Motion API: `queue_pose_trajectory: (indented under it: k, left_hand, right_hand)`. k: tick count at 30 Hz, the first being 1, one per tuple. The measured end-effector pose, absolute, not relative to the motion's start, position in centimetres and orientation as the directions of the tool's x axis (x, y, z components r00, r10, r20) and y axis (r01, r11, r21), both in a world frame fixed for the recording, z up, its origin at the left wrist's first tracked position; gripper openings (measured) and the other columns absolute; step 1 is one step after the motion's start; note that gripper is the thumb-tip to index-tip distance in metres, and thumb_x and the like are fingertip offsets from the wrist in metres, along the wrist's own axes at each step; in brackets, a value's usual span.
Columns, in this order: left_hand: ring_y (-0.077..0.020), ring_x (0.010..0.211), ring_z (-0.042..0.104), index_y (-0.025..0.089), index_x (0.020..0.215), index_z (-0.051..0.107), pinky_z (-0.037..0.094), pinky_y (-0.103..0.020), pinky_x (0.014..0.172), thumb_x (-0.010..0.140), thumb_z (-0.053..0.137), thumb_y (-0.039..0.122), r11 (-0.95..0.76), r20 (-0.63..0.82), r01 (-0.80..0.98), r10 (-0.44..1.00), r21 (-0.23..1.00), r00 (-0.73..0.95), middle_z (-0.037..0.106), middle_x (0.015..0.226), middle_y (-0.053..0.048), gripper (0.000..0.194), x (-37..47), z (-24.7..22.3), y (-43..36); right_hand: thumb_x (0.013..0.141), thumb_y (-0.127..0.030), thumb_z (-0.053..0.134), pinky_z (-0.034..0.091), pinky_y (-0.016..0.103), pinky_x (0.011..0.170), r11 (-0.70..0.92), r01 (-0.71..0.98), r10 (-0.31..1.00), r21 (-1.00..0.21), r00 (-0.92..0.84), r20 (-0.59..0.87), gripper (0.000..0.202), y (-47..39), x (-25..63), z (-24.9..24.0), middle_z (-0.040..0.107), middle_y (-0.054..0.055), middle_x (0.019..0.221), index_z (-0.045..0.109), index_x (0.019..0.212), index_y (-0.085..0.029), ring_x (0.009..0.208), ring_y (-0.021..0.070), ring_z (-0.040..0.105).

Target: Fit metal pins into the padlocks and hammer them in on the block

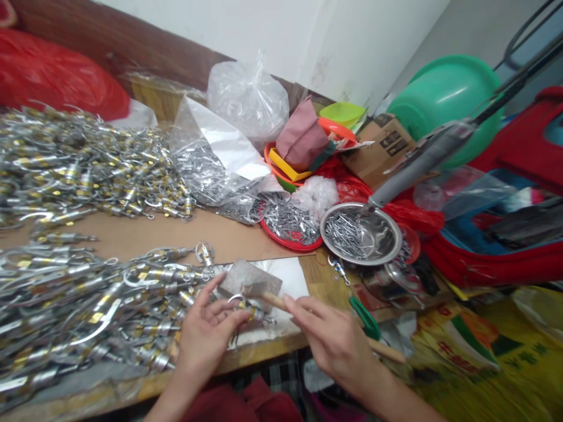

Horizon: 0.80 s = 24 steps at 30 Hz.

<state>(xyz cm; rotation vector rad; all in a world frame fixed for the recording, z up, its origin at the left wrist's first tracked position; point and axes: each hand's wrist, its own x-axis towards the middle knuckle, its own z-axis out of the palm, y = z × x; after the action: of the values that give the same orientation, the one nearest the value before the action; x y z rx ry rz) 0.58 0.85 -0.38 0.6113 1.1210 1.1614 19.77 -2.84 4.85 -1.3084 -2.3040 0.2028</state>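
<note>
My left hand [209,328] holds a small metal fitting [250,310] with a curved silver hook between thumb and fingers, at the near edge of the bench. Just behind the fitting lies a grey block [253,281] on a white sheet [295,275]. Closed round a wooden handle [387,350], my right hand [329,340] is to the right of the block. The handle's far end reaches over the block's front side, close to the fitting; whether they touch is unclear.
Piles of similar metal fittings [83,167] cover the left side. Behind are a clear bag of metal parts [204,170], a red tray [288,225] and a steel bowl [360,234] of pins. A grey tool arm [417,161] slants above the bowl. Green scissor-like handles [365,317] lie right.
</note>
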Motion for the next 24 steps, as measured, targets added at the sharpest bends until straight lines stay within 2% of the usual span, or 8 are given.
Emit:
queue_pose_trajectory:
  k: [2,6,9,11,15,18,22,24]
  left_hand:
    - [-0.0145,0.055,0.063,0.017,0.125,0.035,0.055,-0.025,0.056,0.048,0.078,0.018,0.325,-0.360,-0.402,0.933,0.856,-0.011,0.064,0.059,0.003,0.088,0.6,-0.4,0.9]
    - [-0.0141,0.055,0.063,0.018,0.126,0.034,0.054,-0.024,0.057,0.049,0.078,0.018,0.318,-0.353,-0.397,0.935,0.861,-0.019,0.064,0.059,0.003,0.088,0.7,-0.1,0.8]
    - [-0.0143,0.054,0.063,0.019,0.127,0.032,0.054,-0.025,0.057,0.049,0.077,0.019,0.319,-0.355,-0.397,0.935,0.860,-0.017,0.064,0.058,0.004,0.090,0.8,-0.1,0.6]
    - [-0.0147,0.056,0.064,0.020,0.126,0.034,0.054,-0.026,0.058,0.049,0.077,0.020,0.314,-0.352,-0.377,0.935,0.871,-0.034,0.065,0.059,0.004,0.088,0.7,-0.2,0.5]
    - [-0.0189,0.066,0.065,0.016,0.091,0.065,0.054,-0.028,0.065,0.051,0.075,0.030,0.324,-0.330,-0.082,0.940,0.943,-0.086,0.069,0.066,-0.002,0.044,0.1,-0.7,0.5]
    - [-0.0217,0.074,0.065,0.021,0.067,0.071,0.052,-0.031,0.072,0.055,0.070,0.038,0.164,-0.145,0.234,0.985,0.958,-0.094,0.070,0.073,-0.005,0.021,-0.4,-1.2,0.6]
    - [-0.0201,0.078,0.063,0.025,0.064,0.072,0.051,-0.029,0.070,0.061,0.066,0.040,-0.182,0.224,0.405,0.973,0.896,-0.058,0.066,0.084,-0.005,0.016,-0.7,-1.6,0.8]
    - [-0.0178,0.075,0.063,0.025,0.066,0.072,0.051,-0.026,0.066,0.064,0.065,0.037,-0.289,0.331,0.436,0.943,0.852,-0.022,0.062,0.085,-0.005,0.014,-0.7,-1.6,1.0]
  right_hand:
    - [0.083,-0.006,0.038,0.051,0.024,0.066,0.498,0.798,0.867,-0.340,-0.444,0.228,0.047,-3.1,19.7,4.4,0.062,0.005,0.090,0.040,0.127,-0.021,0.076,0.0145,0.060]
    - [0.082,-0.005,0.037,0.050,0.028,0.074,0.506,0.783,0.857,-0.362,-0.408,0.315,0.048,-3.7,19.7,3.7,0.061,0.007,0.097,0.041,0.127,-0.020,0.085,0.0162,0.059]
    - [0.084,-0.010,0.039,0.050,0.026,0.071,0.443,0.774,0.897,-0.453,-0.378,0.230,0.044,-3.8,20.2,2.9,0.063,0.005,0.093,0.044,0.126,-0.022,0.081,0.0149,0.060]
    - [0.084,-0.016,0.043,0.050,0.028,0.076,0.345,0.769,0.938,-0.539,-0.260,0.230,0.039,-3.6,21.3,2.0,0.063,0.006,0.100,0.047,0.123,-0.021,0.087,0.0160,0.060]
    - [0.080,-0.028,0.052,0.046,0.035,0.085,0.074,0.760,0.995,-0.646,-0.017,0.094,0.040,-2.1,24.6,0.0,0.060,0.009,0.112,0.052,0.118,-0.018,0.099,0.0216,0.058]
    - [0.081,-0.032,0.050,0.048,0.033,0.079,0.033,0.811,0.998,-0.583,-0.061,-0.028,0.033,0.0,25.6,-0.3,0.066,0.007,0.100,0.059,0.110,-0.019,0.090,0.0207,0.061]
    - [0.085,-0.026,0.043,0.044,0.025,0.081,0.058,0.931,0.993,-0.361,-0.016,0.117,0.027,5.4,24.2,0.8,0.065,0.007,0.097,0.065,0.099,-0.017,0.090,0.0162,0.059]
    - [0.086,-0.023,0.040,0.041,0.029,0.086,0.004,0.947,0.988,-0.322,0.046,0.147,0.028,8.9,23.1,1.2,0.063,0.009,0.099,0.062,0.102,-0.016,0.095,0.0185,0.057]
